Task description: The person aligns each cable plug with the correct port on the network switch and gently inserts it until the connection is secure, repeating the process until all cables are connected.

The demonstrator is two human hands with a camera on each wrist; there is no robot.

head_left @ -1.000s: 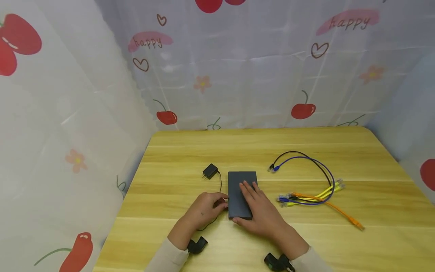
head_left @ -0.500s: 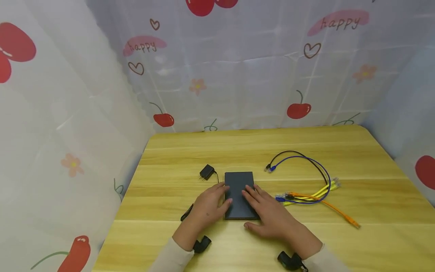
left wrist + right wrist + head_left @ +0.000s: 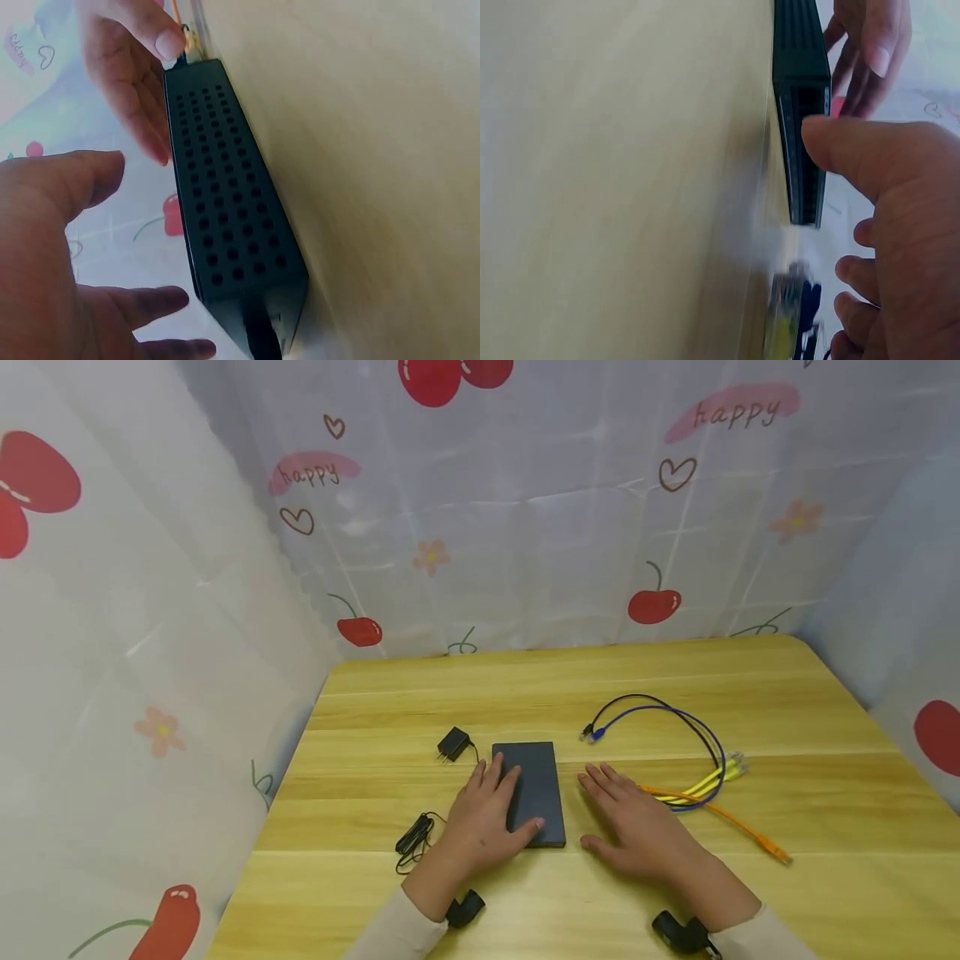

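Note:
A flat black network switch (image 3: 542,793) lies on the table, with vent holes along its near side in the left wrist view. A black plug (image 3: 261,334) sits in its left end. My left hand (image 3: 480,827) lies over the switch's left part, fingers spread. Just right of the switch is my right hand (image 3: 637,827), fingers extended and holding nothing; a row of ports (image 3: 808,172) shows by its thumb in the right wrist view. Beyond that hand lie blue (image 3: 701,720), yellow (image 3: 705,790) and orange (image 3: 738,822) network cables, partly hidden by it.
A black power adapter (image 3: 453,743) rests behind my left hand, its cord running toward the switch. Bundled cord (image 3: 415,837) lies left of that wrist. A thin black cable (image 3: 637,696) arcs at the back right. Printed curtains (image 3: 525,527) stand around the table (image 3: 375,693).
My left hand has left the plug at the switch's left side and moved over its top. The right hand has come off the switch to the right. The switch has turned slightly.

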